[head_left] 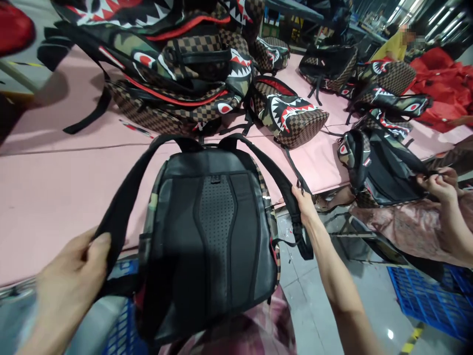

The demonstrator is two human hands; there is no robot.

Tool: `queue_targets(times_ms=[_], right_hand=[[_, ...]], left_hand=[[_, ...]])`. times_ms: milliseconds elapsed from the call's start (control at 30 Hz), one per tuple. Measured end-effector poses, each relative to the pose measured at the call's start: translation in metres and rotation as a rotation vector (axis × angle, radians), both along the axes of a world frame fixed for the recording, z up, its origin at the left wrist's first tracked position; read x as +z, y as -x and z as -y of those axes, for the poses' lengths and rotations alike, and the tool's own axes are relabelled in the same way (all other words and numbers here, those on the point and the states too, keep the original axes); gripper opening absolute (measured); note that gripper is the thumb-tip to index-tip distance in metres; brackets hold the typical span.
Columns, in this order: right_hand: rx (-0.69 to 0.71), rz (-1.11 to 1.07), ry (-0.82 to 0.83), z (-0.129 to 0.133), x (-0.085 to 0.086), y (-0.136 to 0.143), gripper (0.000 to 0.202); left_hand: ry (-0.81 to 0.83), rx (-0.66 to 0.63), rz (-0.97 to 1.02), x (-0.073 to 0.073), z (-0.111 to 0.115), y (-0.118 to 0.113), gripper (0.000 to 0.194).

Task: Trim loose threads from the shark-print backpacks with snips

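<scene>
One head view. One backpack [216, 217], back panel toward the camera, at the near edge of a pink table [55, 182], bottom end above plaid cloth [236, 340]; resting on the edge or held clear of it, unclear. Two black straps, spread to either side. Left hand [76, 271]: closed on the left strap [123, 199], thumb on the near face. Right hand [305, 204]: grasping the right strap [276, 170] just above a buckle [296, 227].

Done, to judge by looks: back panel whole, both straps joined at the top, lower webbing seemingly joined too. Left to do, by judgement: strap handling, with both straps in hand and neither yet let go. Front and zips: hidden, state not tellable.

Beyond: shark-print bags [177, 93] heaped on the table, one checked bag [291, 116] past the right strap. Far right: co-worker's hands [439, 185] at another bag [388, 170], exact hold unclear. Red cloth [443, 93] behind; blue crate [424, 301] below.
</scene>
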State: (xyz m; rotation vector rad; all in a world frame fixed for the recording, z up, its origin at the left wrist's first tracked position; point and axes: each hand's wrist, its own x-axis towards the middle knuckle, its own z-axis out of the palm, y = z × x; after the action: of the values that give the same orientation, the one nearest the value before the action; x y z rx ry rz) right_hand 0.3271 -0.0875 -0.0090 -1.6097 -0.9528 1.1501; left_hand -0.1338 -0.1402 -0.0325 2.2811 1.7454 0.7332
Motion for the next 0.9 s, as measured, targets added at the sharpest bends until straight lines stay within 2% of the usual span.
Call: queue_targets(times_ms=[33, 67, 100, 133, 200, 233, 333, 400, 500, 633, 767, 900], right_hand=[[-0.031, 0.068, -0.02, -0.003, -0.007, 0.0, 0.051], [-0.057, 0.143, -0.042, -0.005, -0.017, -0.001, 0.046], [-0.073, 0.208, -0.057, -0.004, -0.027, -0.001, 0.041], [-0.081, 0.252, -0.062, -0.002, -0.037, -0.001, 0.036], [-0.078, 0.286, -0.049, 0.005, -0.052, -0.001, 0.032], [-0.079, 0.295, -0.049, 0.01, -0.056, 0.001, 0.031], [-0.08, 0.374, -0.128, 0.028, -0.054, 0.007, 0.024], [-0.059, 0.419, -0.185, 0.039, -0.046, 0.011, 0.022], [0.014, 0.439, -0.204, 0.053, -0.036, 0.014, 0.023], [0.141, 0.448, -0.234, 0.067, -0.035, 0.015, 0.022], [0.233, 0.485, -0.253, 0.072, -0.043, 0.016, 0.026], [0.276, 0.526, -0.223, 0.072, -0.047, 0.019, 0.025]], left_hand=[[-0.103, 0.195, 0.013, 0.01, -0.006, -0.016, 0.065], [-0.173, 0.304, 0.008, 0.018, -0.012, -0.036, 0.061], [-0.209, 0.314, -0.017, 0.024, -0.017, -0.059, 0.056], [-0.223, 0.231, -0.051, 0.028, -0.023, -0.084, 0.047], [-0.155, -0.076, -0.112, 0.026, -0.035, -0.134, 0.027], [-0.111, -0.185, -0.123, 0.023, -0.042, -0.158, 0.025], [0.015, -0.405, -0.157, 0.012, -0.062, -0.218, 0.017], [0.093, -0.496, -0.244, 0.012, -0.072, -0.245, 0.017], [0.178, -0.5, -0.404, 0.018, -0.077, -0.267, 0.011], [0.211, -0.473, -0.444, 0.024, -0.069, -0.274, 0.026], [0.227, -0.463, -0.482, 0.02, -0.064, -0.274, 0.029], [0.272, -0.411, -0.443, 0.013, -0.073, -0.271, 0.026]])
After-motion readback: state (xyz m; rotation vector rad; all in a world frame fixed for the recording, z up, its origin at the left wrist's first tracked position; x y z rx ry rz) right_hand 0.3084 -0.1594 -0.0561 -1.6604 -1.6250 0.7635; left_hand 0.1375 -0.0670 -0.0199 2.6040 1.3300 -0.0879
